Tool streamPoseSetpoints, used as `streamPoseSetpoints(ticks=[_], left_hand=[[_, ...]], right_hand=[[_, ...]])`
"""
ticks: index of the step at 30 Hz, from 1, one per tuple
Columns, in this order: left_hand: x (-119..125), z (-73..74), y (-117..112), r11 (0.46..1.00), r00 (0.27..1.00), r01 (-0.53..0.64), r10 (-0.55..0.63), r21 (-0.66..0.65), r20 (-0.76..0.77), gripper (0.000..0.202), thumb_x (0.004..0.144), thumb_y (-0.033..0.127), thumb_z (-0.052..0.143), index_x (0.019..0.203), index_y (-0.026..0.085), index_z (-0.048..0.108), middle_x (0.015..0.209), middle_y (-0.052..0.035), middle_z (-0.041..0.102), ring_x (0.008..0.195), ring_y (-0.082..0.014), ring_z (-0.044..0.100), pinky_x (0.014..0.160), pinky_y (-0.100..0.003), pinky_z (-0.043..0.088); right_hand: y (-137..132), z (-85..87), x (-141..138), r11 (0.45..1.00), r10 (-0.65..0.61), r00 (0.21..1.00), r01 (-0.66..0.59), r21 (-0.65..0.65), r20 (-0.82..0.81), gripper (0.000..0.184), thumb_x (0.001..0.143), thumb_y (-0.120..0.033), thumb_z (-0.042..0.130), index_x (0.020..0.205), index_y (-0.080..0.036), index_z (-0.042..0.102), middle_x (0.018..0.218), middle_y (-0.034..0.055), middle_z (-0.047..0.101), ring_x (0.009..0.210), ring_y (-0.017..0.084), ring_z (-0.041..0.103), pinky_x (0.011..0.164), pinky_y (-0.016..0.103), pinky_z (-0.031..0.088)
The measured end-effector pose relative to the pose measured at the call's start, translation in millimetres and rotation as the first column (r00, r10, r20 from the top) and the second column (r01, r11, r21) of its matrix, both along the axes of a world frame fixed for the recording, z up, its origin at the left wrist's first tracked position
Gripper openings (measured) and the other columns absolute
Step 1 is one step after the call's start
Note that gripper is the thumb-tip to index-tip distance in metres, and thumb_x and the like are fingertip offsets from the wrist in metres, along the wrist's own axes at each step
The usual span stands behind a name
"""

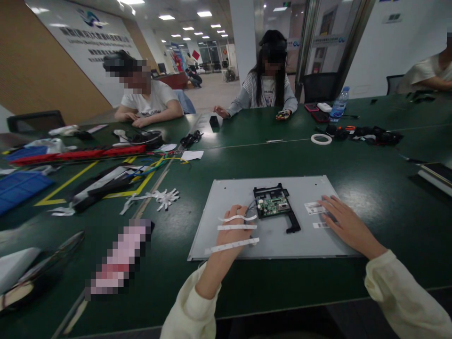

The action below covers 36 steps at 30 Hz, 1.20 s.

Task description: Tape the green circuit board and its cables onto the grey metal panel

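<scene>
A flat grey panel (219, 193) lies on the green table in front of me. On it sits a black plastic frame (293, 221) with a green circuit board (273, 205) inside. My left hand (237, 226) is over the panel just left of the board, fingers curled down and fingertips hidden. Thin wires run from the board towards it; whether it grips them is unclear. White paper-like strips (237, 227) lie across its back and wrist. My right hand (341, 219) rests open on the panel's right side, fingers stretched out beside a white label (312, 208).
Left lie a pixelated pink-and-black item (123, 256), a bunch of white strips (166, 199), a blue tray (23, 188) and cables. Across the table are a tape roll (321, 139), a water bottle (339, 104) and two seated people. A dark notebook (438, 175) lies at right.
</scene>
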<state>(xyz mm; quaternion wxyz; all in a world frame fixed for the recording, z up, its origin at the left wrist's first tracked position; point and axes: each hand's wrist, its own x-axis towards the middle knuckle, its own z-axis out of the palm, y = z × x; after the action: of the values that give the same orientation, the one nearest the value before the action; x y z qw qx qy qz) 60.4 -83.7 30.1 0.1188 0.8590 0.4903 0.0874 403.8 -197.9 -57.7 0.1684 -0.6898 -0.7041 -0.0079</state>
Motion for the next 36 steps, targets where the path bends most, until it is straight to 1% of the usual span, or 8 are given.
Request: streamPoseSetpoints(ticks=[2,5,7,10,14,18,25,36], left_hand=[[2.5,1.6,0.5,1.000,0.999,0.021,-0.021,0.019,0.027,0.048,0.081,0.021,0.056,0.127,0.014,0.045,0.128,-0.0152,0.049,0.115,-0.0288,0.049,0.100,-0.044,0.038],[6.9,0.6,6.8,0.988,0.980,0.157,-0.155,-0.006,0.127,0.067,0.078,0.024,0.062,0.138,0.016,0.033,0.140,-0.0149,0.040,0.128,-0.0290,0.041,0.107,-0.045,0.032],[10.5,-2.6,14.2,0.969,0.951,0.245,-0.233,-0.037,0.202,0.079,0.075,0.027,0.066,0.143,0.020,0.026,0.145,-0.0133,0.034,0.132,-0.0284,0.037,0.110,-0.044,0.031],[15.7,-10.0,27.3,0.951,0.918,0.303,-0.271,-0.069,0.289,0.086,0.072,0.029,0.071,0.144,0.022,0.024,0.147,-0.0120,0.031,0.134,-0.0276,0.035,0.112,-0.042,0.031],[16.9,-19.7,44.7,0.929,0.893,0.350,-0.291,-0.123,0.343,0.074,0.073,0.029,0.070,0.139,0.025,0.037,0.148,-0.0083,0.031,0.134,-0.0258,0.036,0.112,-0.041,0.032],[12.3,-24.2,59.0,0.897,0.872,0.412,-0.337,-0.159,0.356,0.061,0.073,0.031,0.070,0.130,0.024,0.049,0.149,-0.0081,0.031,0.133,-0.0271,0.039,0.111,-0.041,0.034],[12.3,-23.5,62.1,0.906,0.872,0.406,-0.344,-0.122,0.347,0.059,0.072,0.029,0.070,0.127,0.028,0.051,0.147,-0.0070,0.034,0.130,-0.0294,0.041,0.109,-0.047,0.036],[9.8,-19.1,52.3,0.910,0.859,0.406,-0.349,-0.083,0.373,0.059,0.075,0.028,0.068,0.130,0.024,0.047,0.148,-0.0089,0.031,0.129,-0.0267,0.043,0.109,-0.042,0.037]], right_hand=[[-0.1,-0.1,-0.1,1.000,0.001,1.000,-0.001,0.001,-0.003,0.050,0.094,-0.046,0.035,0.138,-0.025,0.042,0.146,0.0054,0.037,0.138,0.028,0.027,0.107,0.052,0.034],[-0.1,-0.2,-0.7,1.000,0.005,1.000,-0.005,0.011,-0.004,0.050,0.094,-0.046,0.035,0.139,-0.025,0.041,0.147,0.0051,0.036,0.138,0.027,0.026,0.108,0.051,0.033],[-0.1,0.1,-1.1,1.000,-0.001,1.000,0.001,0.008,-0.001,0.050,0.094,-0.046,0.035,0.139,-0.025,0.041,0.147,0.0048,0.036,0.138,0.027,0.026,0.109,0.051,0.032],[-0.3,1.6,-1.0,1.000,-0.001,1.000,0.001,-0.011,0.006,0.050,0.094,-0.046,0.035,0.140,-0.024,0.040,0.148,0.0044,0.035,0.138,0.027,0.026,0.109,0.051,0.032],[0.4,3.0,2.4,0.998,0.056,0.998,-0.056,-0.018,0.020,0.049,0.095,-0.043,0.034,0.141,-0.026,0.038,0.150,0.0021,0.031,0.140,0.026,0.021,0.111,0.051,0.030],[3.7,2.5,7.3,0.994,0.109,0.994,-0.108,-0.029,0.026,0.049,0.095,-0.043,0.034,0.143,-0.028,0.036,0.150,0.0007,0.031,0.140,0.028,0.020,0.110,0.053,0.031],[8.6,8.5,7.4,0.989,0.138,0.990,-0.139,-0.039,-0.026,0.050,0.096,-0.042,0.035,0.144,-0.031,0.034,0.151,-0.0021,0.028,0.141,0.027,0.019,0.111,0.055,0.030],[7.7,11.9,5.0,0.991,0.129,0.991,-0.131,-0.034,-0.041,0.051,0.095,-0.042,0.035,0.144,-0.029,0.034,0.150,-0.0011,0.029,0.141,0.027,0.020,0.111,0.055,0.030]])
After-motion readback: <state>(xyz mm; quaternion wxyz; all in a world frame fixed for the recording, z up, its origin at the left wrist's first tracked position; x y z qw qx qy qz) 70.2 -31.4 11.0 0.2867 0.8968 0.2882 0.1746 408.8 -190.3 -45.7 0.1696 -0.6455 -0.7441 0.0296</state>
